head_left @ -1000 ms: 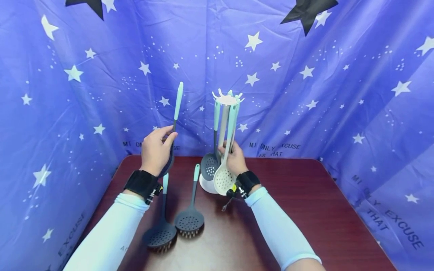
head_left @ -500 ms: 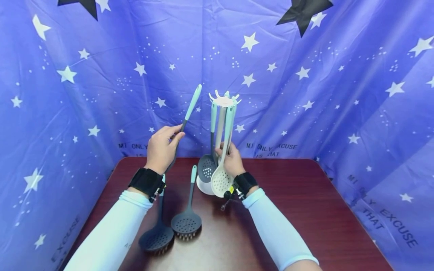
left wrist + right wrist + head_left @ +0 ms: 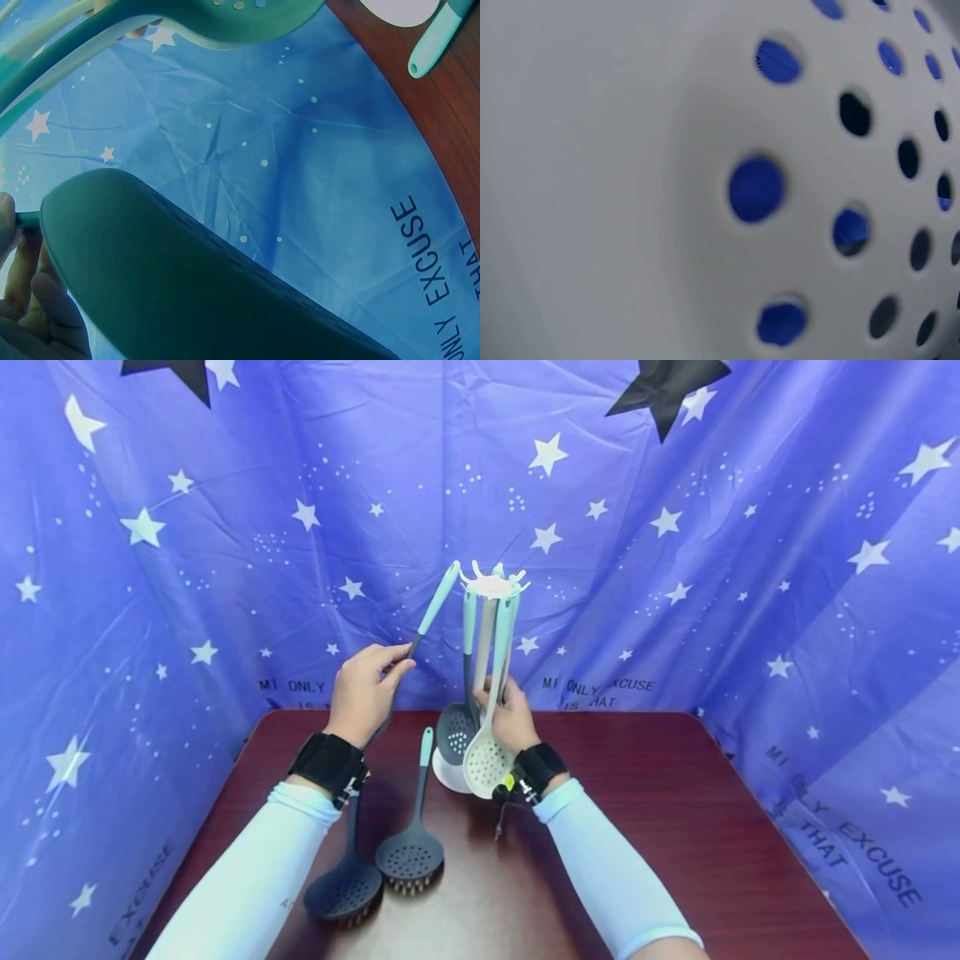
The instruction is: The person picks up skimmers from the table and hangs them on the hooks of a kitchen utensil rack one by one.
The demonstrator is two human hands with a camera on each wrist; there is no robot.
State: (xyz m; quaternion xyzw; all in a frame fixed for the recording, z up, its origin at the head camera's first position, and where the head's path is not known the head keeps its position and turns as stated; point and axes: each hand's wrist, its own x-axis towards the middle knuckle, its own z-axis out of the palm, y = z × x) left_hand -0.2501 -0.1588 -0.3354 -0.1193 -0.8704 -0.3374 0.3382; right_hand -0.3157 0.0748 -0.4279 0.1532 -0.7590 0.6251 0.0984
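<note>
My left hand (image 3: 363, 693) pinches the dark stem of a skimmer (image 3: 438, 597), its mint handle slanting up to the right with the tip close to the stand's hooks. In the left wrist view its dark bowl (image 3: 172, 262) fills the lower part, fingers at the stem. My right hand (image 3: 516, 718) grips the white utensil stand (image 3: 492, 586) around its post, partly hidden behind a white slotted spoon (image 3: 487, 764). Beside that hangs a dark skimmer (image 3: 455, 731). White perforated plastic (image 3: 615, 180) fills the right wrist view, hiding the right hand there.
Two dark skimmers with mint handles, a left one (image 3: 345, 889) and a right one (image 3: 410, 856), lie on the red-brown table (image 3: 637, 827) in front of the stand. A blue star-patterned curtain (image 3: 585, 635) surrounds the table at the back and sides.
My left hand has moved right toward the stand, and the skimmer's handle has tipped from nearly upright to a rightward slant. My right hand keeps its hold on the stand.
</note>
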